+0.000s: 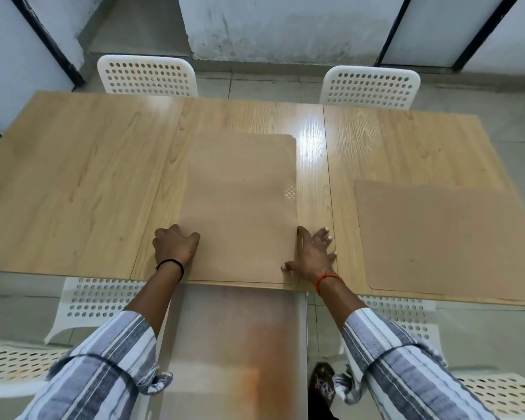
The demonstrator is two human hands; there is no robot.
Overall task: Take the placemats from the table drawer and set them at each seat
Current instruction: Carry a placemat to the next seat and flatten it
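— Placemats, where are they? I count two tan ones on the wooden table [82,183].

— Yes. The middle placemat [240,207] lies lengthwise away from the person, its near edge almost flush with the table's near edge. The right placemat [446,237] lies flat at the near right side, set at a slight angle and well apart from the first.

— And the hands?

— The left hand [175,245] rests on the left edge of the middle placemat, fingers curled and pressing down on it, a dark band at the wrist. The right hand [312,253] lies flat with fingers spread at the mat's right edge, thumb on the near corner, an orange thread at the wrist. Neither hand is gripping anything.

— The drawer?

— The drawer [234,344] is pulled out below the near edge of the table, between the striped sleeves. Its bottom looks pale with a rusty orange stain; the view there is blurred, so I cannot tell for sure whether any mat lies in it.

— Seats?

— Two white perforated chairs stand at the far side, the far left chair [147,75] and the far right chair [370,86], and more white chairs show at the near side.
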